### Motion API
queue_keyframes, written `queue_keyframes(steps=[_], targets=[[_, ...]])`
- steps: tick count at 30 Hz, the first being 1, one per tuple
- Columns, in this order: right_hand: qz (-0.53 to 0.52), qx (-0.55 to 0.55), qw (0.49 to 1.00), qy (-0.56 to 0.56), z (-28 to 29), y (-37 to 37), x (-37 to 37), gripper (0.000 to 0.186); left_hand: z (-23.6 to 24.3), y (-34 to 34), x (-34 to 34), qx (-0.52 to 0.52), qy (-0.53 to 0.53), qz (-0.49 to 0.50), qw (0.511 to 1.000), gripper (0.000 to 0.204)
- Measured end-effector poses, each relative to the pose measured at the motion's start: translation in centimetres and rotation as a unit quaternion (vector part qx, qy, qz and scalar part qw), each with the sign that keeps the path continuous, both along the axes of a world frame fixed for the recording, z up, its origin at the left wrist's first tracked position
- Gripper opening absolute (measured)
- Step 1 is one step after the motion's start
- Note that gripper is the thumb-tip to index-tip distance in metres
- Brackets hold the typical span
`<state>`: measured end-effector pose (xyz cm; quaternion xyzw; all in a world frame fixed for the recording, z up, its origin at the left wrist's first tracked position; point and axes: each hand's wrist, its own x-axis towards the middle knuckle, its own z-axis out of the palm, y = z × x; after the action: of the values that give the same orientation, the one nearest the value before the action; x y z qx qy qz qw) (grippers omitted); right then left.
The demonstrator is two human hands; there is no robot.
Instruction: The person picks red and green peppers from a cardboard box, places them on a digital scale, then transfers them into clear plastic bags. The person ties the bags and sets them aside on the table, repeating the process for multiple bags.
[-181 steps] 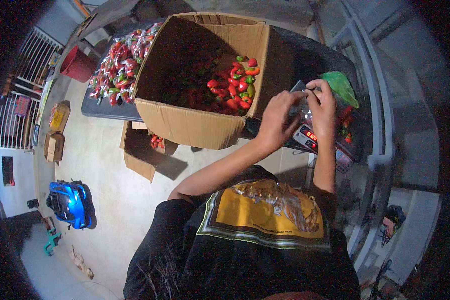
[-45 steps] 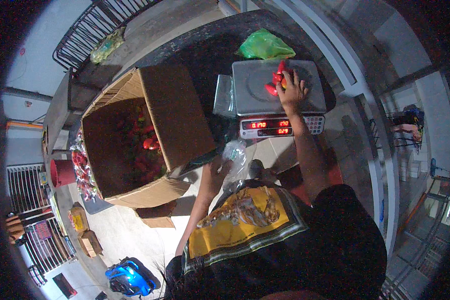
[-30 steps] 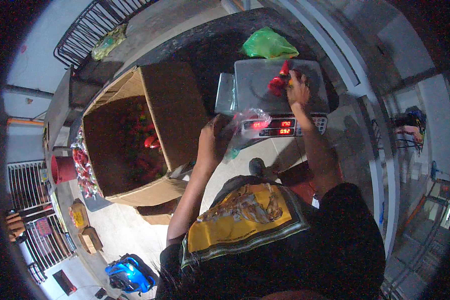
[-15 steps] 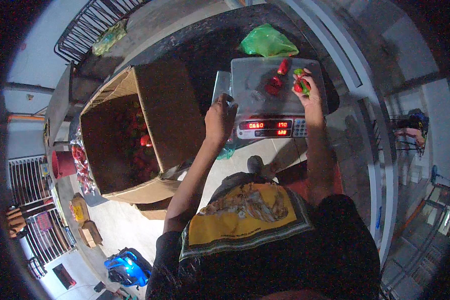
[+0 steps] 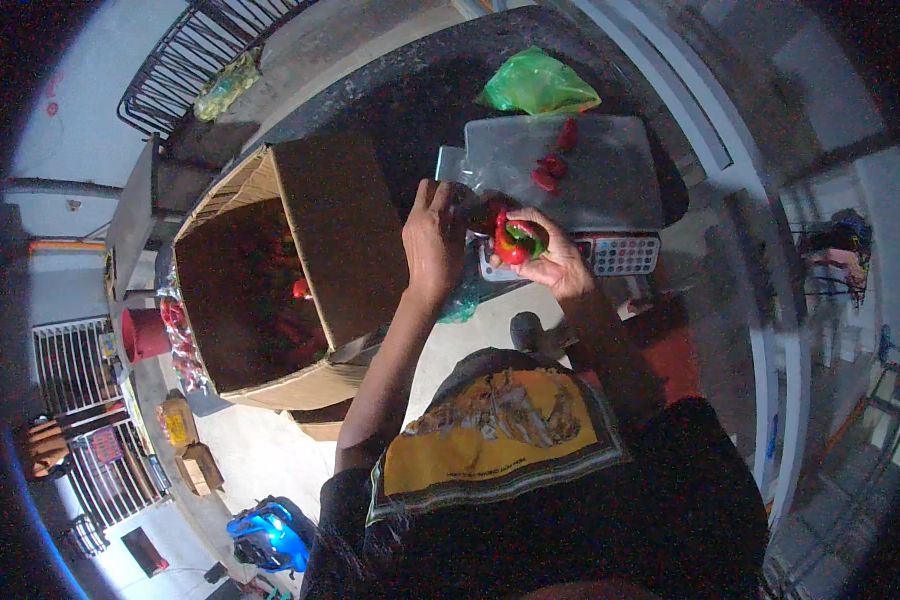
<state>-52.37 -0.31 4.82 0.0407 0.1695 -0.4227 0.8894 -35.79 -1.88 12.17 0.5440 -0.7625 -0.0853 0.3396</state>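
Note:
My right hand (image 5: 562, 262) is closed around red and green peppers (image 5: 513, 243) above the front edge of a digital scale (image 5: 615, 165). Close to its left, my left hand (image 5: 433, 240) has its fingers bent at the edge of a clear plastic bag (image 5: 482, 172), which it seems to grip; the bag's outline is hard to make out. More red peppers (image 5: 547, 172) lie on the scale's grey platform. The peppers and my right hand cover most of the scale's display, while its keypad (image 5: 625, 255) shows.
Left of my left arm, an open cardboard box (image 5: 345, 235) holds peppers in its shadowed inside. A green plastic bag (image 5: 540, 82) sits behind the scale on the dark table (image 5: 370, 105). Bagged red peppers (image 5: 178, 335) are beyond the box, near a red bucket (image 5: 146, 334).
My right hand has moved left and nearer from the right side of the scale platform, carrying peppers to beside my left hand. The left hand has shifted only slightly.

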Motion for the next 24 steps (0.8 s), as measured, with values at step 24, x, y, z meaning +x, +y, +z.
queue_keyframes(steps=[24], targets=[[-0.146, -0.473, 0.428, 0.756, 0.0, -8.5, 7.3, 0.028, -2.2, -3.0, 2.6, -0.004, 0.373, 0.098, 0.923, 0.016]])
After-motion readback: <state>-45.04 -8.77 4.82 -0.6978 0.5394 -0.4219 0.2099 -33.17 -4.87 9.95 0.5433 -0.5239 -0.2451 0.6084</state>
